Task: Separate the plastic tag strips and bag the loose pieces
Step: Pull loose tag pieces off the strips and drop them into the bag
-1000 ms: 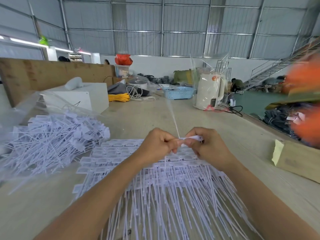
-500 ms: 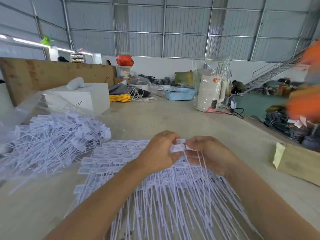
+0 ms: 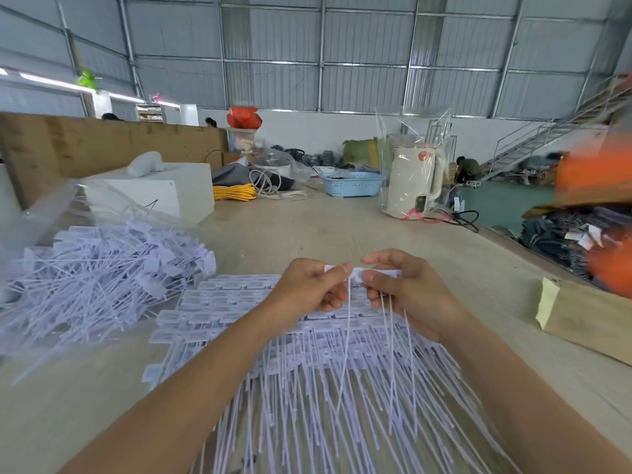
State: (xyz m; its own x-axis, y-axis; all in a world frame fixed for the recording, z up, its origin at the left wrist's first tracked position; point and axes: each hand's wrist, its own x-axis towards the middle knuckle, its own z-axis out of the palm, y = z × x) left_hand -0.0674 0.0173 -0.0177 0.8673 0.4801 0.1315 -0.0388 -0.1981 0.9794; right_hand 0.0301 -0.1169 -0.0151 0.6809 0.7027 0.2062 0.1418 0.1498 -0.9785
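- Tag strip (image 3: 362, 272): a short white row of joined tags held up over the counter (image 3: 307, 230), between both hands, with its thin tails hanging down toward the pile below.
- Left hand (image 3: 309, 285): thumb and fingers curled and pinching the strip's left end.
- Right hand (image 3: 407, 289): thumb and forefinger pinching the strip just right of the left hand, other fingers curled under it; the two hands are almost touching.
- Strips (image 3: 239, 316): a flat stack of unseparated white strips on the counter directly under the hands, heads pointing away, tails fanned toward the person.
- Bag (image 3: 51, 213): a clear plastic bag lying open at the left, just beside the stack.
- Loose tags (image 3: 102, 268): a jumbled heap at the left; most seem to lie inside the bag, though the clear film makes its edge hard to trace.
- White box (image 3: 184, 186): behind the bag, with a white rounded object on top.
- Yellow cord (image 3: 234, 193): coiled, far side of the counter, beside grey cloth and white cable.
- Blue basket (image 3: 352, 184): further right, near a cream kettle (image 3: 412, 186) wrapped in clear plastic.
- Cardboard piece (image 3: 588, 319): at the counter's right edge, well apart from the hands.
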